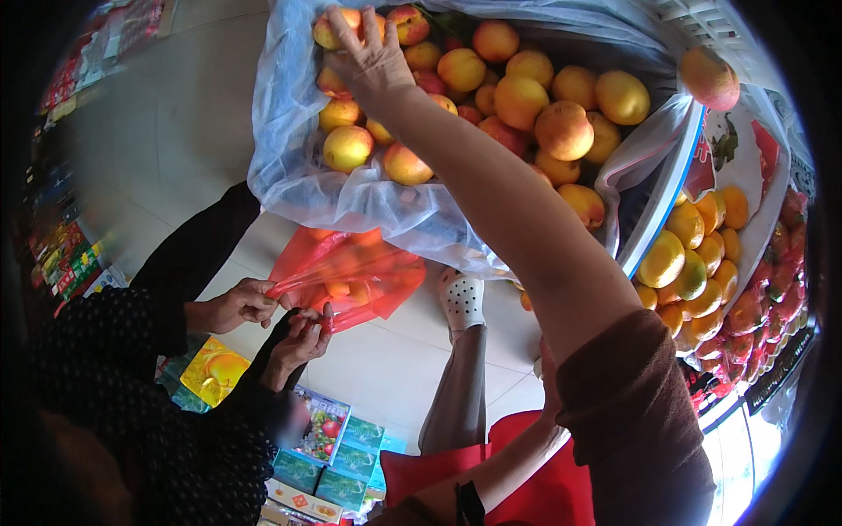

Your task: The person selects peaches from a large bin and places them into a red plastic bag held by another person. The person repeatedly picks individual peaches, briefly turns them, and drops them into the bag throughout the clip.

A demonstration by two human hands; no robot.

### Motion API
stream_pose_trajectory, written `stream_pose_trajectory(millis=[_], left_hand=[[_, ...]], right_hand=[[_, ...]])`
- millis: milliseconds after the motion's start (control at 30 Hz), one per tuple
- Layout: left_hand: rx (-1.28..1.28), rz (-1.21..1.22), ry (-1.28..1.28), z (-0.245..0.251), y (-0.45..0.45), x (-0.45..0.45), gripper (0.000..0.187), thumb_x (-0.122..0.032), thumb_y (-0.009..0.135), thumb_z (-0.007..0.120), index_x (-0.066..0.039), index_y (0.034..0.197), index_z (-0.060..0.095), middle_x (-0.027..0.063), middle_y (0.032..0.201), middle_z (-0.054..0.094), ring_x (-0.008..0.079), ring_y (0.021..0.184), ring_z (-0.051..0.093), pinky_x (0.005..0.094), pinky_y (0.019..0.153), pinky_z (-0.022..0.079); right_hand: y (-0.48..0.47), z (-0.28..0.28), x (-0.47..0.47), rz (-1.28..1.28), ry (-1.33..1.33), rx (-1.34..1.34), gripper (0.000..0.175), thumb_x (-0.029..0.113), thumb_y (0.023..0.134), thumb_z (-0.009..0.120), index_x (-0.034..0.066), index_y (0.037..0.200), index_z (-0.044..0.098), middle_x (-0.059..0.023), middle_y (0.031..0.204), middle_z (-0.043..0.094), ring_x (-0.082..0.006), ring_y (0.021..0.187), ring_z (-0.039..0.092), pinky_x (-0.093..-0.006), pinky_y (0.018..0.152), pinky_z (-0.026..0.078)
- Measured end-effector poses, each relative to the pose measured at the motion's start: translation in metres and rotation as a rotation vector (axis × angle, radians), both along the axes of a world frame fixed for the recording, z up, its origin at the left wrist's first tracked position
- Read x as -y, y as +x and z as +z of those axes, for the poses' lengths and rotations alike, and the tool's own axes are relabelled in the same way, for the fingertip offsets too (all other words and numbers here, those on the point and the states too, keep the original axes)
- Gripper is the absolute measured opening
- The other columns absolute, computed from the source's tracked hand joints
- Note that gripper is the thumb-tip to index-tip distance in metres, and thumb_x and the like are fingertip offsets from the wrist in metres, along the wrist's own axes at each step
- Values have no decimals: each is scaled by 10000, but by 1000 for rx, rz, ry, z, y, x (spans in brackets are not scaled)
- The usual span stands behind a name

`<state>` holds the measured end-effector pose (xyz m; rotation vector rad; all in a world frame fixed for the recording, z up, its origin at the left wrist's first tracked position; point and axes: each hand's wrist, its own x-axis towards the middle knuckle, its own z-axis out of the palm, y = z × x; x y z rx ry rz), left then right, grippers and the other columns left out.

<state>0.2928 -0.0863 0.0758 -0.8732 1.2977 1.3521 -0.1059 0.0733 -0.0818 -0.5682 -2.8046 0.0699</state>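
Observation:
My right hand (376,64) reaches over yellow-and-red peaches (520,102) in a crate lined with white translucent sheeting (368,204). Its fingers are spread on fruit in the crate's upper left corner; none is plainly gripped. My left hand (551,388) is low at the right, mostly hidden behind my right arm and brown sleeve, so its hold is unclear. Below the crate, another person's two hands (240,306) hold the gathered mouth of a red translucent plastic bag (381,283) with orange-coloured fruit inside. One peach (709,77) lies apart at the crate's right corner.
Orange citrus fruit (704,263) and red net-wrapped fruit (756,315) stand at the right. Printed boxes (342,486) and a yellow package (214,371) are at the lower left. The other person's dark-clothed body fills the left; a white clog (462,299) is on the tiled floor.

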Motion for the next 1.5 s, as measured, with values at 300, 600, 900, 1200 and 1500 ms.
stream_pose_trajectory(millis=[300, 600, 900, 1200, 1500], left_hand=[[176, 155, -101, 13, -16, -19, 659, -446, 1020, 519, -139, 1544, 262, 121, 1427, 420, 261, 1370, 383, 437, 1086, 381], [185, 97, -92, 15, -3, -23, 646, -445, 1026, 523, -149, 1539, 266, 134, 1471, 379, 253, 1323, 402, 441, 1081, 362], [237, 114, -116, 19, -5, -28, 666, -459, 1010, 526, -147, 1541, 273, 166, 1482, 379, 272, 1361, 391, 444, 1097, 367], [222, 152, -58, 23, -18, -26, 647, -460, 1023, 521, -158, 1536, 266, 95, 1396, 438, 228, 1287, 422, 443, 1086, 351], [219, 139, -86, 19, -38, -23, 656, -465, 1023, 513, -140, 1541, 275, 135, 1430, 442, 226, 1308, 445, 415, 1048, 408]], right_hand=[[57, 26, -17, -73, -1337, -213, 860, 705, 693, 762, 176, 1346, 578, -178, 1233, 596, -389, 1252, 492, -470, 1024, 476], [179, 74, -27, 362, -2911, -443, 1270, 1016, 596, 430, 116, 1488, 346, -179, 1304, 546, -316, 1053, 622, -384, 897, 503], [252, 149, -61, 171, -621, 169, 843, 399, 605, 923, 114, 1324, 587, -266, 1440, 379, -395, 1195, 556, -445, 989, 477], [166, 138, -65, 140, -285, 165, 544, 360, 775, 779, 103, 1228, 625, -204, 1445, 440, -381, 1353, 410, -481, 1092, 367], [-16, -7, -34, 192, -208, 523, 598, 387, 915, 584, 343, 1493, 438, -163, 1658, 97, -456, 1483, 194, -632, 1127, 250]])
